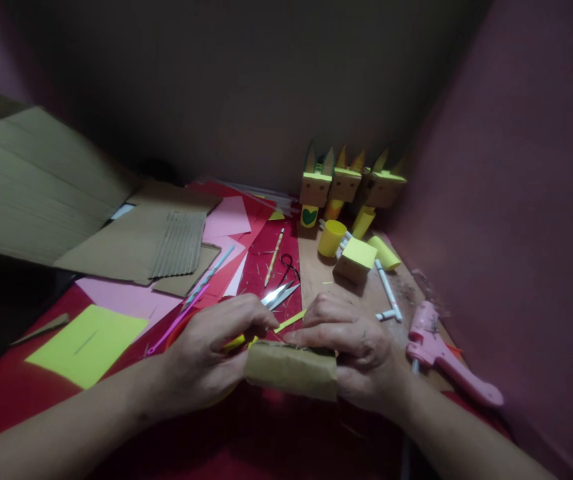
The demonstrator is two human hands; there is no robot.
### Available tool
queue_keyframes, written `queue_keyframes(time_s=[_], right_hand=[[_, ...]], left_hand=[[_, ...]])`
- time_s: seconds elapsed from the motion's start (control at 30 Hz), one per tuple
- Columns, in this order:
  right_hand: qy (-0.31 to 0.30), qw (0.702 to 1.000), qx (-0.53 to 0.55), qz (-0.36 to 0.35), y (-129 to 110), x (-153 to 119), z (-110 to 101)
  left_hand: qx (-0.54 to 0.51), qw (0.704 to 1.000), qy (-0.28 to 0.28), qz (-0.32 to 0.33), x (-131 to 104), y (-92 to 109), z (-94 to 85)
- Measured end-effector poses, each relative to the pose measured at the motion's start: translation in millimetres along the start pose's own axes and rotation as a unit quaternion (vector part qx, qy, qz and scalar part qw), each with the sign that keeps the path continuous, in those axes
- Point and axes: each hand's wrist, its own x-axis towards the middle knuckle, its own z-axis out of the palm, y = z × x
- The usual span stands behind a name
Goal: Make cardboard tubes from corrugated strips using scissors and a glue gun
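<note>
Both hands meet low in the middle, around a small brown cardboard piece (pixel 291 375) with creased edges. My left hand (pixel 219 350) is closed on its left end. My right hand (pixel 354 347) grips the right end, fingers bent over the top edge. Some yellow shows under my left fingers; what it belongs to is hidden. A narrow yellow paper strip (pixel 291 322) lies just beyond the fingertips. Behind the hands rest scissors (pixel 280 295) with the blades spread, and a pencil (pixel 274 259).
Cardboard sheets (pixel 111 243), pink paper (pixel 229 217) and a yellow sheet (pixel 89 343) lie left. Several box-headed cardboard figures (pixel 316 190) stand at the back, near a yellow-topped box (pixel 356 260) and yellow tube (pixel 332 239). A pink glue gun (pixel 441 360) lies right, by the wall.
</note>
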Motion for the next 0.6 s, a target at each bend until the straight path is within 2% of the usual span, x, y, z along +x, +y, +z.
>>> queue_keyframes(time_s=[0.23,0.33,0.4,0.47,0.53,0.6], right_hand=[[0.010,1.000,0.013,0.017,1,1,1],[0.023,0.996,0.066,0.060,2,1,2],[0.035,0.986,0.111,0.117,2,2,3],[0.056,0.966,0.165,0.193,3,3,6],[0.082,0.927,0.240,0.276,5,4,11],[0.108,0.870,0.329,0.351,11,4,17]], left_hand=[[0.006,0.998,-0.006,0.055,5,3,-1.2],[-0.010,0.999,-0.001,0.034,5,7,-2.2],[-0.034,0.999,0.000,-0.022,4,10,-1.0],[-0.088,0.990,-0.003,-0.107,4,12,2.5],[-0.188,0.961,0.008,-0.204,6,12,7.7],[-0.299,0.911,0.019,-0.282,9,12,13.2]])
